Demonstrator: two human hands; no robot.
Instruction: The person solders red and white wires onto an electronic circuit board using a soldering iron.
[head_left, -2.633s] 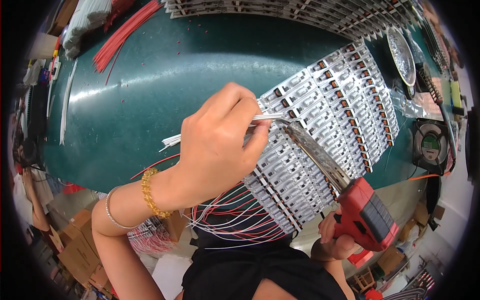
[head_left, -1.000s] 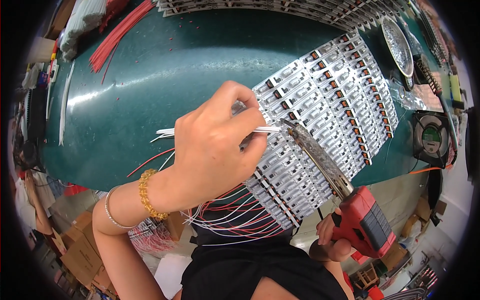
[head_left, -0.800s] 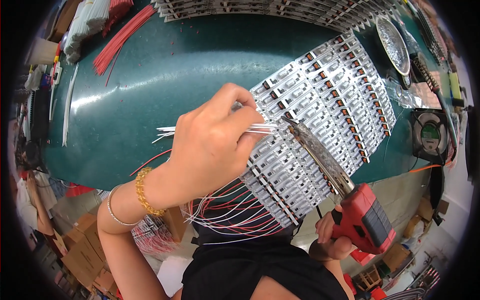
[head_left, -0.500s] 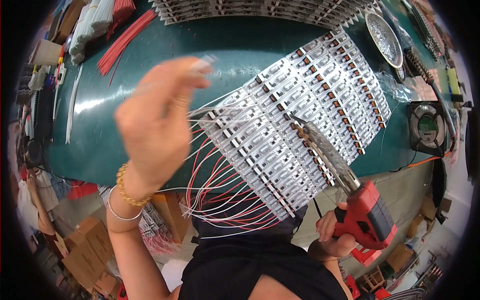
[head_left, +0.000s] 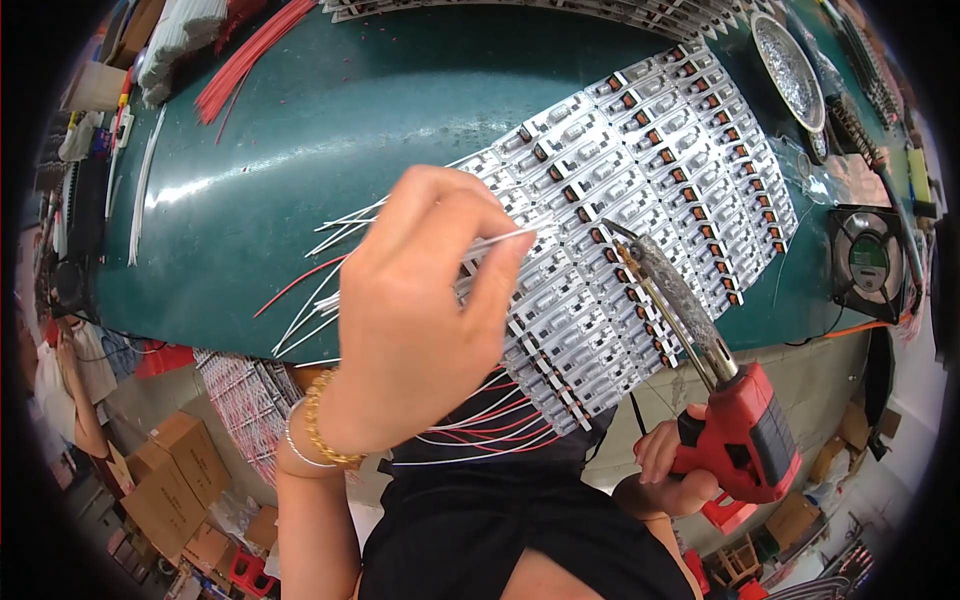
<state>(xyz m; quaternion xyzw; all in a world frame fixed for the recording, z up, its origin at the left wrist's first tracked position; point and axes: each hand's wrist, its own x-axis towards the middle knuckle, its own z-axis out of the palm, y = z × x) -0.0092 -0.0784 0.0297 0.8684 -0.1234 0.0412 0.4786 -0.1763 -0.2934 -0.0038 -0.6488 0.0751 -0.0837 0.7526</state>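
Note:
My left hand (head_left: 415, 310) is closed in a pinch on a thin white wire (head_left: 500, 238), whose end reaches over the panel of small circuit boards (head_left: 610, 290). These silvery boards lie in joined rows, with dark and orange parts along them. In my right hand (head_left: 675, 470) is a red and black soldering gun (head_left: 745, 430). Its tip rests at or just above the middle of the panel, close to the wire's end; I cannot tell whether they touch. Red and white wires (head_left: 490, 425) trail from the panel's near left side, partly hidden by my left hand.
Red wires (head_left: 255, 70) and a bundle of white wires (head_left: 185, 45) lie at the far left of the green table (head_left: 270, 190). A metal dish (head_left: 790, 70) and a black fan-like device (head_left: 866, 262) are on the right. More boards (head_left: 540, 12) line the back.
My left hand has swung right and toward me, from above the bare table to the panel, bringing the white wire near the soldering tip. My right hand keeps its hold on the soldering gun.

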